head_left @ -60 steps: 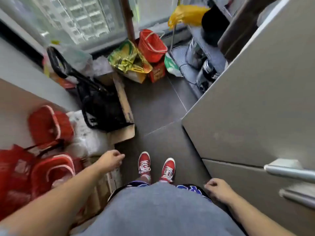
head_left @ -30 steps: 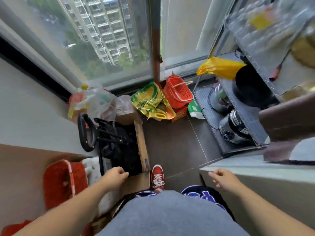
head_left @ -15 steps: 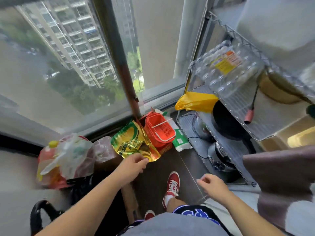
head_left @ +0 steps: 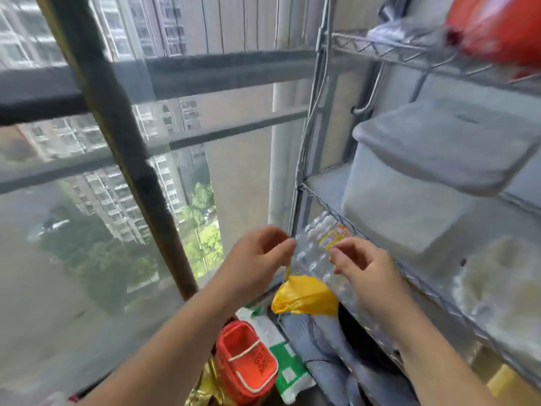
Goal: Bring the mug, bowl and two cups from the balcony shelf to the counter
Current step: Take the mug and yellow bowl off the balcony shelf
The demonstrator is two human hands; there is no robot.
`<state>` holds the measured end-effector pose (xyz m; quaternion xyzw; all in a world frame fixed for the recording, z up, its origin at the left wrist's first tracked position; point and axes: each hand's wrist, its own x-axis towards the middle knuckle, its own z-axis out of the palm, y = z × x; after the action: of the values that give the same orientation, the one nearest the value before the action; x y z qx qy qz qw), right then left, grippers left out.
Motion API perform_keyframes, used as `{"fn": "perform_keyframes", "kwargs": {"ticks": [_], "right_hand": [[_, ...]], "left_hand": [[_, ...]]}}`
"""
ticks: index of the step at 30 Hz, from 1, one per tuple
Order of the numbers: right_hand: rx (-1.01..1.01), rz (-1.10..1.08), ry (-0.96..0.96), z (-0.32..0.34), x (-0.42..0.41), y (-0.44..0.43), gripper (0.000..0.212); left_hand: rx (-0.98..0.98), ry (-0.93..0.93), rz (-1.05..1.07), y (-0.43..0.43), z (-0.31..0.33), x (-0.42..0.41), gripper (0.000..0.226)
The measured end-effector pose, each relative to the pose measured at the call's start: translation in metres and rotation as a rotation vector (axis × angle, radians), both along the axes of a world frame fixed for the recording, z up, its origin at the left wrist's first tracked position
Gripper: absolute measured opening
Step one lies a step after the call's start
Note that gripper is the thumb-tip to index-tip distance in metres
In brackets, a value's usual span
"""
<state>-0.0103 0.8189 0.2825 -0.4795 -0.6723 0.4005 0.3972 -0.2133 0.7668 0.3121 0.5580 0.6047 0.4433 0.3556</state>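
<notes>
Mug, bowl and cups could not be made out on the blurred silver wire balcony shelf (head_left: 421, 276) at the frame's right. Both hands hung empty at lower centre before it: left hand (head_left: 257, 259) loosely curled, right hand (head_left: 366, 271) half-curled near a clear plastic egg carton (head_left: 316, 247).

Light: bright daylight through my window (head_left: 123, 159), soft shadows.
Blur: motion smear on shelf (head_left: 439, 218) items (right edge worst).
Distortion: wide-angle bowing of window frame (head_left: 117, 148).
Glare: hazy glass.
</notes>
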Motion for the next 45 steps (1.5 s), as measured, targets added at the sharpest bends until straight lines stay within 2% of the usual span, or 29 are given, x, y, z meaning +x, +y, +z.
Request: {"fn": "perform_keyframes", "kwargs": {"ticks": [5, 9, 14, 20, 23, 26, 29, 32, 36, 41, 45], "right_hand": [[0.215, -0.037, -0.013, 0.084, -0.005, 0.016, 0.028], [0.401, -0.048, -0.019, 0.151, -0.011, 0.019, 0.026], [0.623, -0.116, -0.09, 0.224, -0.02, 0.028, 0.024], [0.867, -0.207, -0.198, 0.305, -0.016, 0.042, 0.015], [0.97, -0.316, -0.274, 0.347, -0.009, 0.053, 0.007], [1.091, -0.505, -0.34, 0.391, -0.002, 0.064, 0.011], [1.193, -0.758, -0.409, 0.438, 0.006, 0.072, 0.017], [1.291, -0.985, -0.475, 0.479, 0.014, 0.076, 0.028], [1.21, -1.196, -0.655, 0.516, 0.018, 0.09, 0.045], [1.106, -1.254, -0.856, 0.532, 0.007, 0.106, 0.057], [1.032, -1.202, -0.819, 0.541, 0.006, 0.114, 0.035]], "left_hand": [[0.219, -0.021, -0.122, 0.045, 0.069, 0.001, 0.02], [0.399, 0.008, -0.229, 0.072, 0.124, 0.001, 0.023], [0.62, 0.057, -0.311, 0.105, 0.195, -0.002, 0.015], [0.833, 0.196, -0.35, 0.142, 0.275, -0.002, 0.028], [0.914, 0.226, -0.335, 0.16, 0.319, 0.003, 0.028], [0.987, 0.305, -0.259, 0.177, 0.365, 0.014, 0.025], [1.013, 0.361, -0.148, 0.196, 0.414, 0.024, 0.022], [1.002, 0.331, -0.023, 0.217, 0.458, 0.034, 0.022], [0.906, 0.397, 0.136, 0.249, 0.504, 0.045, 0.028], [0.697, 0.522, 0.12, 0.266, 0.53, 0.054, 0.048], [0.573, 0.525, 0.055, 0.261, 0.538, 0.055, 0.043]]}}
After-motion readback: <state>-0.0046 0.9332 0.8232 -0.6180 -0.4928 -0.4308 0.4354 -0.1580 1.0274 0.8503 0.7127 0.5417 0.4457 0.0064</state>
